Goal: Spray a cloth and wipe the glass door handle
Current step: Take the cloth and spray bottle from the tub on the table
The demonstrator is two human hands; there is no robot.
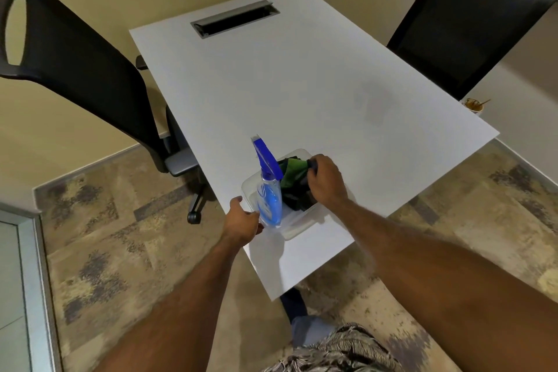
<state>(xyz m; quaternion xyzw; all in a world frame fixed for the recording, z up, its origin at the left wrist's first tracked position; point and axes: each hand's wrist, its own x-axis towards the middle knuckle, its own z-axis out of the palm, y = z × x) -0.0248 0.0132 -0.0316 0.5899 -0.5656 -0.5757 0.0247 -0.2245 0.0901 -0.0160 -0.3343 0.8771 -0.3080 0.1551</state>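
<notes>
Head view: right hand (324, 180) grips the green cloth (293, 174) in a clear bin (297, 225) on the tabletop (302, 84); left hand (243, 220), open, touches the bin beside the spray bottle (268, 190).

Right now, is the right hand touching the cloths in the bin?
Touching. The head view shows the right hand with fingers closed on the cloths inside the clear bin.

White table (302, 84) with grey cable slot (235, 18); black mesh chairs (75, 48) either side, walls beige. Clear bin (297, 225) held spray bottle (268, 193) with blue liquid and darker blue trigger head, plus green and black cloths (294, 178). Carpet (120, 244) mottled tan, brown and grey patches; black-and-white patterned garment (338, 350) at bottom edge.
</notes>
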